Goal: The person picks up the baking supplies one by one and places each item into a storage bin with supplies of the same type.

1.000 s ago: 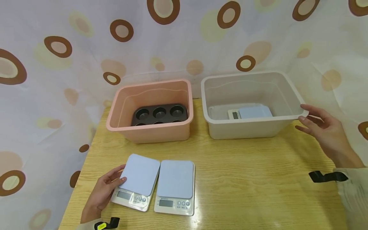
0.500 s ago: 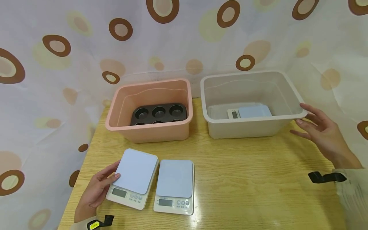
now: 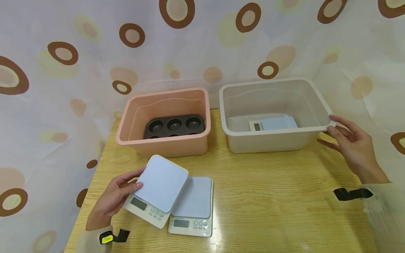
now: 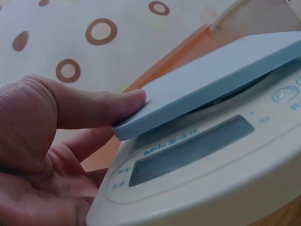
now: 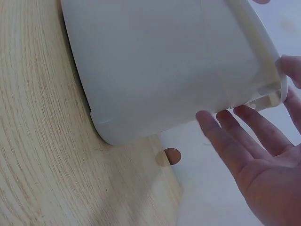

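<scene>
My left hand (image 3: 115,193) grips a white kitchen scale (image 3: 161,184) by its left side, the thumb on top of the platform and the fingers underneath. The scale is tilted and overlaps a second kitchen scale (image 3: 202,200) lying on the table. In the left wrist view the thumb presses the edge of the platform (image 4: 197,77), above the scale's display (image 4: 193,150). At the right, my right hand (image 3: 357,147) holds the front right corner of the off-white bin (image 3: 265,143) by its rim. Another kitchen scale (image 3: 280,123) lies inside that bin.
A pink bin (image 3: 177,147) stands to the left of the off-white one, with a dark muffin tin (image 3: 166,130) inside. Both bins are at the back of the wooden table (image 3: 269,196), close to a patterned curtain (image 3: 190,52).
My left hand has lifted the left kitchen scale off the table, turned it clockwise and brought it partly over the second scale. My right hand stays at the off-white bin's corner.
</scene>
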A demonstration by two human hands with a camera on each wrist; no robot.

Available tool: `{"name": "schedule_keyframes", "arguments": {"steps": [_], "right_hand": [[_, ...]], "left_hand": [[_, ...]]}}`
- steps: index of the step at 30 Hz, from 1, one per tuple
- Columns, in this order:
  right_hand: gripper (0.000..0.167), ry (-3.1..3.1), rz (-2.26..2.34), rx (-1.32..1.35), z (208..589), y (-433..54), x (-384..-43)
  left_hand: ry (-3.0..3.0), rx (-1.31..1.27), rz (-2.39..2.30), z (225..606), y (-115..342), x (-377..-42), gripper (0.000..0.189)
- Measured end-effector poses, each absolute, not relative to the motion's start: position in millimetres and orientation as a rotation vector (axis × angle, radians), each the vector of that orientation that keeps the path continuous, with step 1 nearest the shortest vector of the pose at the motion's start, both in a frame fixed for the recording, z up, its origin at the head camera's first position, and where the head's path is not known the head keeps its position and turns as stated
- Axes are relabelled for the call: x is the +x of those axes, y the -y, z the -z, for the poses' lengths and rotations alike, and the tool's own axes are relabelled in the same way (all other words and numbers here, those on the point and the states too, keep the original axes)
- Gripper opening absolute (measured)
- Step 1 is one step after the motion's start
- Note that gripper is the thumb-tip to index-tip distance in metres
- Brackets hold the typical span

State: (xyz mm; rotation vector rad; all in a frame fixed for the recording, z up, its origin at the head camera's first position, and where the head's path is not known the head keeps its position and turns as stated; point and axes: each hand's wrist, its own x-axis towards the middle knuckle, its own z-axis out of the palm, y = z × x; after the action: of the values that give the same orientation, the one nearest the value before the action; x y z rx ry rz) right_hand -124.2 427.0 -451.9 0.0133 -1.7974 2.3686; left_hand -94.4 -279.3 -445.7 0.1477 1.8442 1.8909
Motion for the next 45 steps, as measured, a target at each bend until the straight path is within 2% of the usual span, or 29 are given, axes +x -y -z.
{"name": "schedule_keyframes", "arguments": {"steps": [14,26,45], "right_hand": [[0.050,1.558,-2.427,0.034,459,-424,-131],[0.052,1.599,-2.375,0.013,463,-419,-128],[0.048,1.560,-2.344,0.037,465,-418,-127]], "left_hand": [[-1.651,0.344,-1.918,445,199,-126,0.051],[-1.634,0.602,-1.818,403,145,-163,0.052],[-1.757,0.726,-1.643,347,92,-206,0.055]]}}
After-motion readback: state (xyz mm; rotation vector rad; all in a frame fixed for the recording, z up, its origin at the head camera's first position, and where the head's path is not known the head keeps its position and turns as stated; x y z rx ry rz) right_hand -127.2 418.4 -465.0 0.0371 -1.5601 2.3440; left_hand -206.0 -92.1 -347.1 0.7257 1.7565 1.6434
